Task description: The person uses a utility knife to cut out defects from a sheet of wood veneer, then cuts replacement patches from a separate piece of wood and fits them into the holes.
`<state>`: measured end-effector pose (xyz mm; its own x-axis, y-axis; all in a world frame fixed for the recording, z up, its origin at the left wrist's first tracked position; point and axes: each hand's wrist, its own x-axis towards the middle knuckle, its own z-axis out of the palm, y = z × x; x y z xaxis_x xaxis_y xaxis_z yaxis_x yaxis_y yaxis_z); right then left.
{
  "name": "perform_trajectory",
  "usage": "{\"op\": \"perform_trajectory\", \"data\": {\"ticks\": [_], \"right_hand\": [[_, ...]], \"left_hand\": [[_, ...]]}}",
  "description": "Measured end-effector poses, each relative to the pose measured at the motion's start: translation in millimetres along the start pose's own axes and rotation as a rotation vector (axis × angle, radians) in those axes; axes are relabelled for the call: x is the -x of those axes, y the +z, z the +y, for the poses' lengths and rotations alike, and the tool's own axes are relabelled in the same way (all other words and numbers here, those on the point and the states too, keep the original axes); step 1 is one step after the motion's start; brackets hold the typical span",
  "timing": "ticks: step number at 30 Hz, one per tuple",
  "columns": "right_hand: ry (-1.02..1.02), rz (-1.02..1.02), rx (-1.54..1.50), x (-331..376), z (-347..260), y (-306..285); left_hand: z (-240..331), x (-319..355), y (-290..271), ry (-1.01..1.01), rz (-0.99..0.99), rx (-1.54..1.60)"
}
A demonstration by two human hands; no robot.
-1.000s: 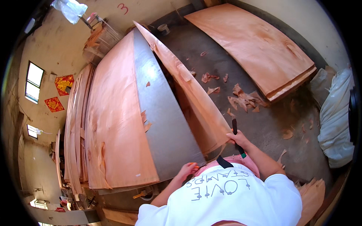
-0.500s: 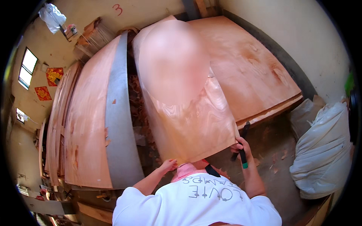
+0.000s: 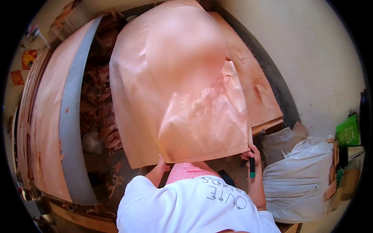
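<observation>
A large thin sheet of reddish wood veneer [image 3: 182, 116] is lifted in front of me and bends over toward the right. My left hand [image 3: 161, 165] grips its lower edge near the left corner. My right hand [image 3: 251, 153] pinches the sheet's lower right corner and also holds a dark knife with a green tip [image 3: 252, 166], pointing down. The middle of the sheet is blurred out.
A stack of veneer sheets [image 3: 260, 97] lies on the floor at right, beside a pale wall. Another veneer stack on a grey table [image 3: 70, 128] runs along the left. Veneer scraps [image 3: 105, 116] litter the floor between. White sacks [image 3: 303, 178] and a green bag [image 3: 347, 132] stand at right.
I have swung the veneer sheet from the left table toward the right stack, and it now faces me more flatly. Both hands keep their hold on its lower edge.
</observation>
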<state>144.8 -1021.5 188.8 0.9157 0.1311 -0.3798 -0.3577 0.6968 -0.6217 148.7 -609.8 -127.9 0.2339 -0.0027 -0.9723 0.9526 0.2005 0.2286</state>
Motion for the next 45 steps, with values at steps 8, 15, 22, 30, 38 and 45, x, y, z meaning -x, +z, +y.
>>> {"op": "perform_trajectory", "data": {"ticks": [8, 15, 22, 30, 38, 45], "right_hand": [[-0.003, 0.094, 0.011, -19.7, -144.0, -104.1], [-0.009, 0.052, -0.013, -38.8, -275.6, -255.6], [-0.008, 0.387, 0.84, -45.6, -381.6, -405.0], [0.186, 0.303, 0.951, -12.5, -387.1, -467.0], [0.288, 0.104, 0.914, -8.0, -409.2, -428.1], [0.304, 0.007, 0.817, -13.2, -438.1, -381.2]], "left_hand": [[50.0, -13.0, 198.1, -0.004, -0.191, 0.322], [44.9, 3.6, 396.7, -0.081, -0.42, 0.521], [3.7, -26.2, 531.3, 0.304, -0.496, 0.721], [-30.0, -40.9, 551.0, 0.363, -0.176, 0.748], [-62.4, -81.7, 543.3, 0.397, -0.055, 0.8], [-73.9, -82.6, 548.9, 0.329, -0.056, 0.767]]}}
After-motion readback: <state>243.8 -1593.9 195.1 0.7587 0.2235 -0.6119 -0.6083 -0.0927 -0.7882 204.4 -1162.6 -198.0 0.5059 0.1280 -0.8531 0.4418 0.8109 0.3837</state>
